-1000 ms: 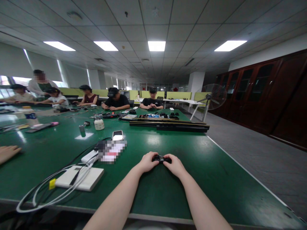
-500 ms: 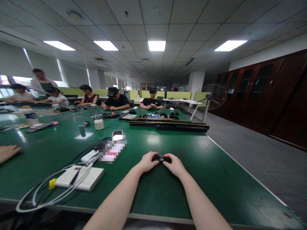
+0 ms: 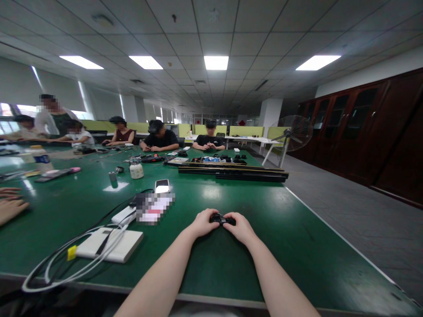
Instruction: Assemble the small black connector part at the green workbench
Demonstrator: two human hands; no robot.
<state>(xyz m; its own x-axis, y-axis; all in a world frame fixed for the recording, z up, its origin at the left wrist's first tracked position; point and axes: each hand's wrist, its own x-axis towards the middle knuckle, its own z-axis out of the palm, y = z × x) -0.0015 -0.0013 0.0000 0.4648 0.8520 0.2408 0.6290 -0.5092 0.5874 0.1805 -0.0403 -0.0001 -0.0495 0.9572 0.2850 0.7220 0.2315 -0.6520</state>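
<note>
A small black part [image 3: 221,219] with lighter grey bits at its middle is held between my two hands, low over the green table [image 3: 231,264]. Its exact kind is too small to make out. My left hand [image 3: 204,223] grips its left end, thumb in front and fingers curled behind. The right end is in my right hand [image 3: 240,227], held in the same manner. My fingertips hide both ends of the part.
Left of my arms lie a white flat box [image 3: 127,246] with looped cables, a phone [image 3: 161,186] and a small white jar [image 3: 136,171]. Long black bars [image 3: 251,176] lie across the table ahead. A co-worker's hands [image 3: 11,207] rest at the left edge. Several people sit beyond.
My right thumb has shifted slightly left on the black part; my hands otherwise stay in place. At the left edge, a second hand of the co-worker has come into view.
</note>
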